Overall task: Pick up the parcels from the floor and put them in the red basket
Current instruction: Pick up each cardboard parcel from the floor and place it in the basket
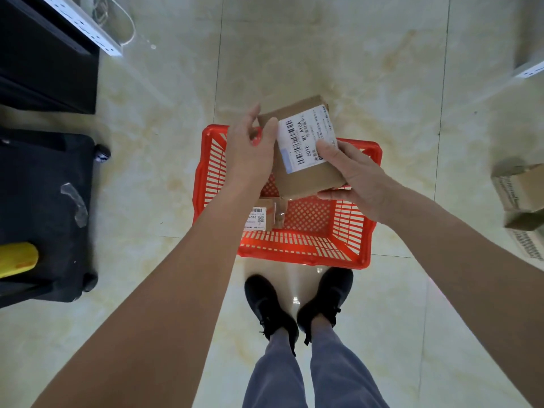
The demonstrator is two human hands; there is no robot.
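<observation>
We look straight down at a pale tiled floor filling the frame. At centre sits the red basket, an open-lattice plastic crate just ahead of our two black shoes. A black wheeled case lies at the left edge.

Over the basket, in the middle of the frame, we hold a brown cardboard parcel with a white shipping label facing up. Our right hand clamps its lower right corner, thumb on the label and fingers beneath. Our left hand rests on the upper left edge, fingers curved onto the box but loosely.

We judge the parcel light and stiff, a flat carton with firm corners; opposite edges give the surest hold, and the glossy label may be slick.

Inside the basket, one smaller labelled parcel lies on the lattice bottom at lower left, partly hidden by our left forearm. More cardboard boxes wait on the floor at the right edge.
</observation>
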